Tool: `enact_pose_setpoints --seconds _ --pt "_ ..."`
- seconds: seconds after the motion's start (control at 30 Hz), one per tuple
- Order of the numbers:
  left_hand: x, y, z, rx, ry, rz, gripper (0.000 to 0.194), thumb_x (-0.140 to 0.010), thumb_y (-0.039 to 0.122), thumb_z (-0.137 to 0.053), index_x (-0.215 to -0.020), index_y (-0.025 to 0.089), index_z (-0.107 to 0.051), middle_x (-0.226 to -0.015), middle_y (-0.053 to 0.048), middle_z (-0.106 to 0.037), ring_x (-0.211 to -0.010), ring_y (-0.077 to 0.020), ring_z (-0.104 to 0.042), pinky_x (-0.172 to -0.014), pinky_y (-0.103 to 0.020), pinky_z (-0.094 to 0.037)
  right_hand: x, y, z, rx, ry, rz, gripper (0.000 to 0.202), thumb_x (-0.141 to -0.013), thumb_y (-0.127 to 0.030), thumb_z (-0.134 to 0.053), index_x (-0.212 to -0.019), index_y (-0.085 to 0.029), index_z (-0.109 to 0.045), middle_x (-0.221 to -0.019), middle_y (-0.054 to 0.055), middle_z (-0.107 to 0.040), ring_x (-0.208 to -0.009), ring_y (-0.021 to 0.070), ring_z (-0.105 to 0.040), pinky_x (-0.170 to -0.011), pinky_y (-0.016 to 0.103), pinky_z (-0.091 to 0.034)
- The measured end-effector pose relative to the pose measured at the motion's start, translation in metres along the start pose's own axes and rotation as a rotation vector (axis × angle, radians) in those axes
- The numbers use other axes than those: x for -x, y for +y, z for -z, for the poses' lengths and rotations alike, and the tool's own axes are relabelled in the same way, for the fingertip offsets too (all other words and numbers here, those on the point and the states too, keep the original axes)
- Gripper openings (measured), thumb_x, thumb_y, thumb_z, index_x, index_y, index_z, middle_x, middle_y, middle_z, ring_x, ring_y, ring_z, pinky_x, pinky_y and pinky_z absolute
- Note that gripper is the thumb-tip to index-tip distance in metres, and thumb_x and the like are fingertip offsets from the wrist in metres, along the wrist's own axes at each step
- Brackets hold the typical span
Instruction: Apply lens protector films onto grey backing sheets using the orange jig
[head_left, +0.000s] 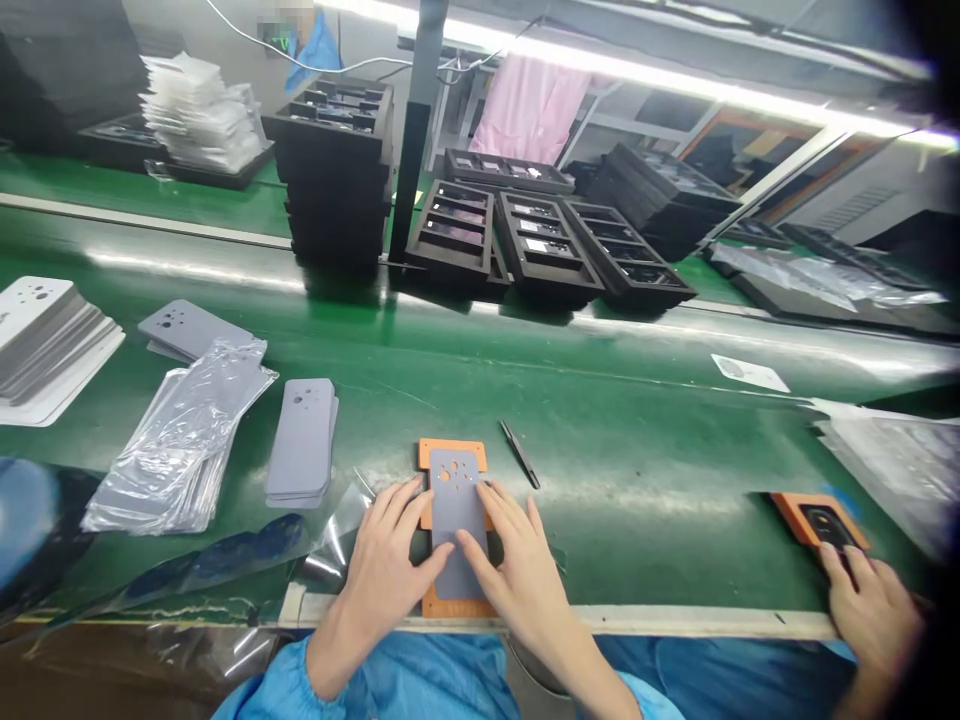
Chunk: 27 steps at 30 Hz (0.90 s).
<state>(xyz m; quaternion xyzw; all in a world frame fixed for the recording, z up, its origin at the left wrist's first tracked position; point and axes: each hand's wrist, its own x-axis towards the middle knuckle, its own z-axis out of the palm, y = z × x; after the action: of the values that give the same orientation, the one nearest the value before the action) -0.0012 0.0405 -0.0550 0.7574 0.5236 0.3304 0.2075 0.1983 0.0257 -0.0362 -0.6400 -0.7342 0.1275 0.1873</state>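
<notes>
the phone-back sheet (459,515) is a flat lavender-grey, its cluster of round holes showing orange — the orange of the jig (459,608) beneath. at ten o'clock from there, a short stack of sheets (300,440) repeats that grey; farther out along the same line, a tall pile (45,330) has a white top with dark dots and edges striped grey and white. between one and two, the tweezers (520,454) are black. the bench (637,450) is deep green, streaked with whitish glare. at three, a second jig (796,520) is orange around black. toward twelve — black compartment trays (555,265) and a pale pink cloth (529,105).
</notes>
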Motion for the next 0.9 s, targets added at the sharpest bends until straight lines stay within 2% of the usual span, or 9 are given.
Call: enact_pose_setpoints --seconds 0.1,0.2,0.3,0.37,0.43,0.53,0.67,0.77,0.9 --pt "0.0 0.0 0.005 0.062 -0.006 0.013 0.047 -0.093 0.034 -0.066 -0.137 0.022 -0.058 -0.146 -0.012 -0.059 -0.136 -0.0322 -0.052 -0.112 -0.054 -0.046 0.003 -0.012 0.01 -0.073 0.025 -0.016 0.051 -0.099 -0.043 -0.056 -0.146 -0.024 -0.053 -0.149 0.014 -0.058 -0.141 0.0357 -0.052 -0.122 0.071 -0.022" --pt "-0.001 0.0 0.015 0.205 -0.042 0.011 0.044 -0.103 0.043 -0.048 -0.139 0.02 -0.056 -0.148 -0.014 -0.057 -0.138 -0.0312 -0.05 -0.113 -0.054 -0.043 0.009 -0.026 0.027 -0.209 0.032 0.009 0.052 -0.1 -0.038 -0.055 -0.151 -0.028 -0.046 -0.152 0.011 -0.056 -0.141 0.0332 -0.052 -0.124 0.068 -0.02" --pt "-0.003 0.001 0.024 0.401 -0.005 0.02 0.053 -0.106 0.053 -0.028 -0.127 0.018 -0.062 -0.141 -0.017 -0.06 -0.13 -0.0318 -0.055 -0.107 -0.052 -0.046 0.012 -0.037 0.041 -0.387 -0.129 0.087 0.054 -0.103 -0.034 -0.05 -0.156 -0.033 -0.038 -0.155 0.007 -0.053 -0.143 0.0264 -0.05 -0.122 0.051 -0.038" --pt "-0.005 0.003 0.027 0.477 0.01 0.077 0.051 -0.106 0.052 -0.029 -0.112 0.018 -0.066 -0.128 -0.017 -0.066 -0.116 -0.0304 -0.061 -0.098 -0.048 -0.049 0.009 -0.041 0.042 -0.437 -0.196 0.097 0.049 -0.103 -0.034 -0.051 -0.152 -0.032 -0.044 -0.151 0.007 -0.056 -0.139 0.0247 -0.054 -0.114 0.043 -0.048" --pt "-0.007 0.005 0.027 0.489 0.013 0.154 0.04 -0.106 0.044 -0.037 -0.096 0.018 -0.066 -0.116 -0.014 -0.069 -0.107 -0.0279 -0.063 -0.093 -0.044 -0.05 0.003 -0.04 0.038 -0.419 -0.157 0.063 0.044 -0.101 -0.036 -0.053 -0.145 -0.028 -0.053 -0.142 0.01 -0.063 -0.131 0.0264 -0.06 -0.107 0.042 -0.053" --pt "-0.007 0.006 0.025 0.5 0.03 0.221 0.033 -0.105 0.035 -0.044 -0.082 0.019 -0.061 -0.114 -0.013 -0.069 -0.107 -0.0262 -0.062 -0.093 -0.04 -0.048 -0.009 -0.034 0.03 -0.379 -0.078 -0.024 0.043 -0.097 -0.038 -0.058 -0.138 -0.024 -0.059 -0.123 0.012 -0.07 -0.11 0.0274 -0.067 -0.095 0.043 -0.057" --pt "-0.005 0.005 0.024 0.59 0.045 0.258 0.033 -0.105 0.035 -0.044 -0.084 0.019 -0.063 -0.119 -0.013 -0.069 -0.109 -0.0259 -0.063 -0.092 -0.038 -0.049 -0.021 -0.029 0.026 -0.505 -0.23 -0.174 0.054 -0.091 -0.033 -0.063 -0.143 -0.023 -0.054 -0.098 0.006 -0.073 -0.072 0.018 -0.063 -0.07 0.034 -0.056" --pt "-0.002 0.005 0.026 0.654 0.056 0.262 0.033 -0.106 0.036 -0.042 -0.094 0.019 -0.067 -0.121 -0.013 -0.068 -0.114 -0.0268 -0.062 -0.094 -0.038 -0.049 -0.039 -0.023 0.026 -0.761 -0.358 -0.225 0.052 -0.088 -0.034 -0.067 -0.137 -0.02 -0.059 -0.083 0.002 -0.07 -0.064 0.0146 -0.06 -0.059 0.027 -0.051" --pt "0.002 0.005 0.025 0.65 0.077 0.245 0.035 -0.106 0.04 -0.039 -0.114 0.02 -0.066 -0.124 -0.014 -0.068 -0.116 -0.0268 -0.062 -0.1 -0.041 -0.048 -0.103 0.004 0.023 -0.871 -0.292 -0.34 0.052 -0.082 -0.041 -0.076 -0.125 -0.013 -0.066 -0.07 -0.001 -0.066 -0.047 0.011 -0.053 -0.044 0.024 -0.042"
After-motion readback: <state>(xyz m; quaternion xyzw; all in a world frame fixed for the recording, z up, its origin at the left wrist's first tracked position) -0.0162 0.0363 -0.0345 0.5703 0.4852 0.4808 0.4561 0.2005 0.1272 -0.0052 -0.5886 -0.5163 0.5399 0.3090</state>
